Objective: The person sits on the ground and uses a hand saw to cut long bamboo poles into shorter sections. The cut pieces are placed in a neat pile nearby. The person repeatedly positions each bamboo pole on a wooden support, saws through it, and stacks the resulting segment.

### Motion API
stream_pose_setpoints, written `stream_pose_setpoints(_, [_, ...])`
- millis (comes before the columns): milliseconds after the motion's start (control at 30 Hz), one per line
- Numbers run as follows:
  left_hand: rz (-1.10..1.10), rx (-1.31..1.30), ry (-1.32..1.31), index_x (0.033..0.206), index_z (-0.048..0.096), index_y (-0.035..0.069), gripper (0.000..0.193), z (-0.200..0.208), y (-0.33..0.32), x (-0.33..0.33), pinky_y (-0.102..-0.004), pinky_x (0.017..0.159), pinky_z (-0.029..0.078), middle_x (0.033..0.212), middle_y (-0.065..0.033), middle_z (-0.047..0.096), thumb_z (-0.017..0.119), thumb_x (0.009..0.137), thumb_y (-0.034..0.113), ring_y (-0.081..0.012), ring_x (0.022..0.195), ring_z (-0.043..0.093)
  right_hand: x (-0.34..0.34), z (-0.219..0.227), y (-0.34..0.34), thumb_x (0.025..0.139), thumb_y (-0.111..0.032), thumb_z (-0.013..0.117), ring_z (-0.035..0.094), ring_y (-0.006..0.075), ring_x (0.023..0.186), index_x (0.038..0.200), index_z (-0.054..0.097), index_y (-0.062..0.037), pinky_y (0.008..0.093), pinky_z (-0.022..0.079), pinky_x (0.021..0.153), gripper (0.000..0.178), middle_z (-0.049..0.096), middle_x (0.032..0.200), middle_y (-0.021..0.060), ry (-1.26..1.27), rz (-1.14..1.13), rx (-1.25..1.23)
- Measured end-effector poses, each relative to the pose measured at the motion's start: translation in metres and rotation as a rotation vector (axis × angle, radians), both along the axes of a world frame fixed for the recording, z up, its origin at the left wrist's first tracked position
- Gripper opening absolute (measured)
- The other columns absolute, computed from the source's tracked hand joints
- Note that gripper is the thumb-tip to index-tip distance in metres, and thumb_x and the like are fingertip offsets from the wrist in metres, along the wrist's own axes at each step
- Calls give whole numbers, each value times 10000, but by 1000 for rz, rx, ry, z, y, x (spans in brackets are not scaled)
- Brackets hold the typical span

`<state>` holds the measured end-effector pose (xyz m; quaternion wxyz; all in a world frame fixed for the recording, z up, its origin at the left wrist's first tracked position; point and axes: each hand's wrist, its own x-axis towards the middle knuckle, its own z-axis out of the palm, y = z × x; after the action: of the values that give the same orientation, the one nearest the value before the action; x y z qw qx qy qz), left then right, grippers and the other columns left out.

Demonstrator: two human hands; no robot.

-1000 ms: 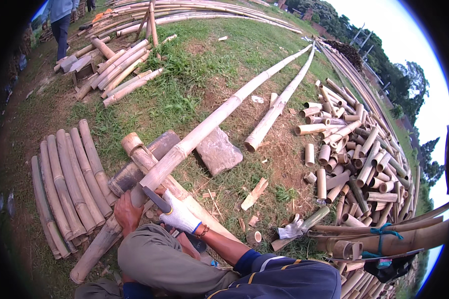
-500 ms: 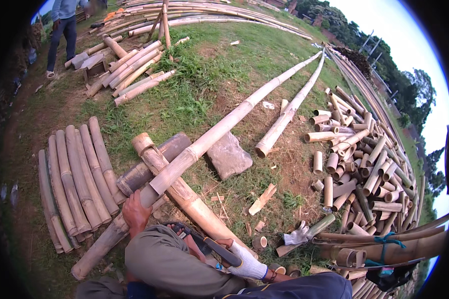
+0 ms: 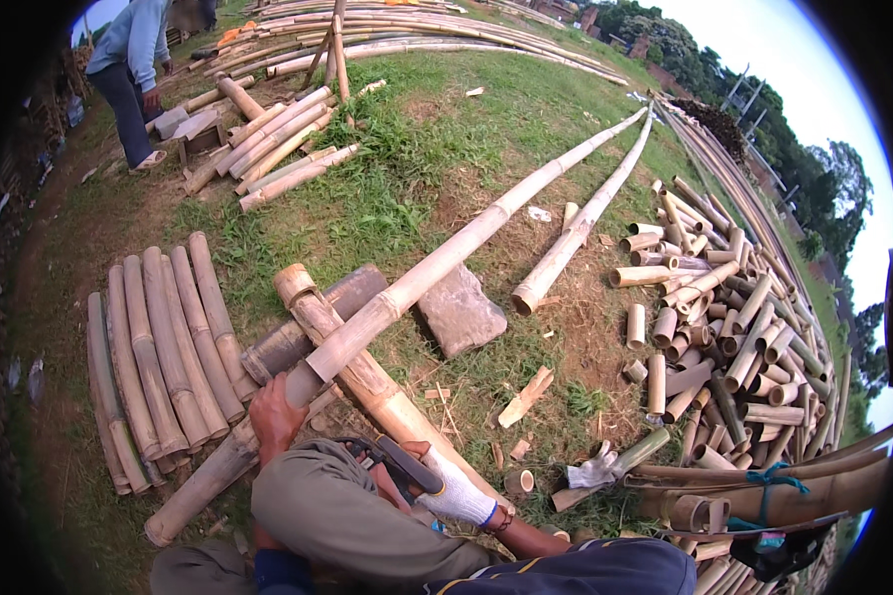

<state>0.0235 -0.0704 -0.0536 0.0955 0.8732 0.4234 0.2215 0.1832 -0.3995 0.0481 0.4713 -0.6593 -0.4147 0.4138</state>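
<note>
A long bamboo pole (image 3: 446, 253) runs from the lower left to the far upper right, lying across a thicker bamboo crosspiece (image 3: 387, 397). My left hand (image 3: 276, 415) is bare and closed round the pole's darker near stretch, just below a stepped edge in it. In a white knitted glove, my right hand (image 3: 461, 496) grips a dark tool with a long handle (image 3: 407, 468), low beside my bent knee. My leg hides the tool's working end, so I cannot tell its kind. Another dark bamboo length (image 3: 352, 295) lies under the crosspiece, beside a flat stone (image 3: 461, 312).
Several bamboo lengths (image 3: 169, 347) lie side by side at left. A heap of short-cut pieces (image 3: 724, 337) is at right, with a loose white glove (image 3: 593, 468) near it. A second pole (image 3: 580, 228) stretches away. A person (image 3: 134, 74) is at far left.
My right hand and the tool have shifted left, closer to the pole. My left hand keeps its hold. The person at far left has bent toward the bamboo pile. The view has shifted slightly.
</note>
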Motion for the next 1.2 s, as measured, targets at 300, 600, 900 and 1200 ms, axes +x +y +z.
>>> stream_pose_setpoints(300, [18,15,27,1329,683,107,827,-2,-10,15,-499,942,584,1139,-129,735,1039,604,281,-377,1070,717,10,-40,68,896,-121,809,685,294,1249,1539,557,-58,419,539,1082,693,680,1401,153,-130,-52,111])
stream_pose_setpoints(600, [46,35,-11,1316,677,113,751,5,-7,6,-523,935,587,1160,-152,742,1005,654,246,-395,1077,718,20,-46,52,919,-350,877,618,432,1251,1505,636,-110,505,541,1046,678,643,1322,235,-566,180,-138])
stream_pose_setpoints(900, [-25,-433,374,1331,674,39,945,28,29,25,-523,1060,579,1288,-251,768,1034,583,490,-441,1245,722,77,-173,-52,911,-442,842,623,466,1118,1383,676,-27,550,530,951,650,622,1225,247,-973,-395,-129])
stream_pose_setpoints(1200, [-184,-675,374,1455,700,-34,1187,16,68,32,-471,1102,581,1366,-285,765,955,549,689,-410,1273,750,39,-194,-28,1081,-337,618,644,483,1053,1201,710,-32,572,541,947,340,684,1127,264,-829,-532,-247])
